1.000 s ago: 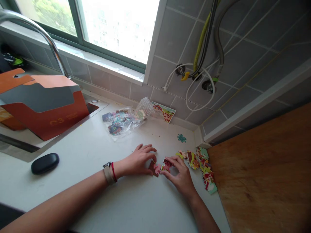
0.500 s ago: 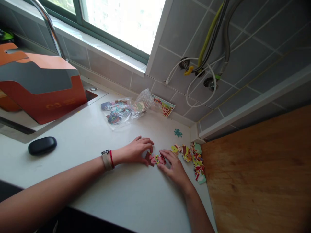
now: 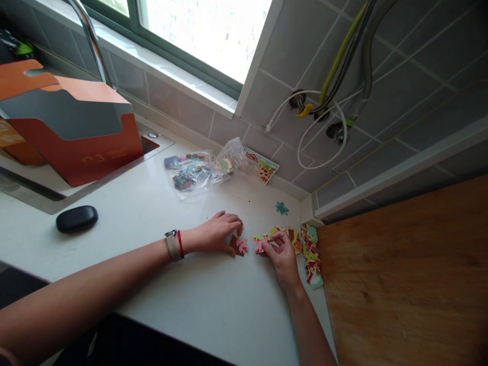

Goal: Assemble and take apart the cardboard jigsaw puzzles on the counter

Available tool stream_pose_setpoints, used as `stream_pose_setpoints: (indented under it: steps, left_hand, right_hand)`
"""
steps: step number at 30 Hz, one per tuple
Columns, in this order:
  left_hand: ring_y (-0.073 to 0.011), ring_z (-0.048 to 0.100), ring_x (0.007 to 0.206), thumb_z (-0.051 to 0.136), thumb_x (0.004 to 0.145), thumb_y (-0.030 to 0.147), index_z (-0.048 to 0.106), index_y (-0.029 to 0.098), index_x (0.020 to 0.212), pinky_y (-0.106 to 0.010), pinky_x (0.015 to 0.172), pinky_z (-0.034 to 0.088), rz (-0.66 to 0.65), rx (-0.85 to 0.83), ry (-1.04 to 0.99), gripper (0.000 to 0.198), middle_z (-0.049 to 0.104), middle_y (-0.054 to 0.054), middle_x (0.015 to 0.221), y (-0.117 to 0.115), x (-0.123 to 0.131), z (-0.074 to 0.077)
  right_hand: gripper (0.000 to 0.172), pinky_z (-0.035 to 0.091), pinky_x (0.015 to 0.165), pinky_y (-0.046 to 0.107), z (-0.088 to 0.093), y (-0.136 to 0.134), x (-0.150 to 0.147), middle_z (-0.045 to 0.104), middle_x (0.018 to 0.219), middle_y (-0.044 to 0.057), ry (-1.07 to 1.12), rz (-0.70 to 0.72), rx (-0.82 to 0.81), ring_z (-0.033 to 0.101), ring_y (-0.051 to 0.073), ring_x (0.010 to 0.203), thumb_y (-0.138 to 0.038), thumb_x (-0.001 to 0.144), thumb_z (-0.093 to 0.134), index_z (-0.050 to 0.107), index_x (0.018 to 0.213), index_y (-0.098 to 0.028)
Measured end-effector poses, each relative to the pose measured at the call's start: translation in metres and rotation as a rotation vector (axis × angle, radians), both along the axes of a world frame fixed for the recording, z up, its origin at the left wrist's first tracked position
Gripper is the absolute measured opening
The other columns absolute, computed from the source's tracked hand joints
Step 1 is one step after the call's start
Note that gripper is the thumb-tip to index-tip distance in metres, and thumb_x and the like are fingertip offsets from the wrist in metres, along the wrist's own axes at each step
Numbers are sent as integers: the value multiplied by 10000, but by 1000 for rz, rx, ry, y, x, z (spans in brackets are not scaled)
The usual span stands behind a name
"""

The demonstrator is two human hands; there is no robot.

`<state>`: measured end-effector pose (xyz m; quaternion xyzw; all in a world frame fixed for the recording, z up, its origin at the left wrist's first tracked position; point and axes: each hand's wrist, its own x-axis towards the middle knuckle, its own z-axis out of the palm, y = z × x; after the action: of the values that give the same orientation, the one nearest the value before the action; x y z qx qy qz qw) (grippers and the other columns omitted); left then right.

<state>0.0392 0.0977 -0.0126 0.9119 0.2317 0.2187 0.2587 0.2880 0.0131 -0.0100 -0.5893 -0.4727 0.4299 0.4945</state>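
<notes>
My left hand (image 3: 217, 234) cups a small group of dark red and pink jigsaw pieces (image 3: 238, 245), with the thumb and fingertips against it. A little to the right, my right hand (image 3: 280, 254) pinches a pink and yellow jigsaw piece (image 3: 261, 246). A narrow gap separates that piece from the left group. Just beyond my right hand lies a loose heap of colourful jigsaw pieces (image 3: 310, 256). One teal piece (image 3: 282, 208) lies alone further back on the white countertop (image 3: 213, 300).
A clear plastic bag of puzzle pieces (image 3: 194, 171) and a farm picture card (image 3: 262, 165) lie at the back. An orange box (image 3: 72, 127) stands over the sink at left, near a black oval case (image 3: 77, 219). A wooden board (image 3: 400, 274) lies right.
My hands have drawn apart, and the right hand has pulled its piece rightward from the left group. The view has also shifted slightly.
</notes>
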Motion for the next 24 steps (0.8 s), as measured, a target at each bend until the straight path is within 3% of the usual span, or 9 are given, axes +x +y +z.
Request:
stream_pose_setpoints:
  steps: [3,7,15,20,24]
  left_hand:
    - [-280,608,1036,861,745,497,615,201,1043,-373,934,389,16,-7,17,487,654,-76,1137,0,0,1]
    - [-273,611,1041,853,759,494,607,205,1055,-362,936,379,7,-4,3,481,656,-70,1129,0,0,2]
    - [-282,607,1080,895,725,439,589,203,1062,-368,956,368,0,12,43,513,659,-76,1156,0,0,3]
    - [-282,608,1093,903,711,449,607,200,1054,-370,979,369,7,-1,36,517,665,-77,1153,1,0,-1]
    - [-287,602,1119,897,714,461,617,196,1052,-376,995,374,13,-14,40,512,658,-87,1184,1,1,-1]
  right_hand:
    - [557,651,680,360,2,-1,-1,661,934,18,12,34,-37,725,189,728,-477,737,823,620,1200,-242]
    - [451,638,747,389,1,-1,3,742,905,61,-55,84,-94,740,231,797,-478,770,798,719,1110,-192]
    - [277,552,798,358,0,-2,3,755,1016,92,-504,251,74,675,227,874,-369,881,701,786,1094,-213]
    - [291,515,715,311,1,-2,-3,691,929,65,-588,240,116,594,175,724,-330,899,667,776,1138,-203]
    - [294,513,736,308,1,-2,-5,661,969,67,-607,242,94,603,181,775,-323,893,665,774,1135,-198]
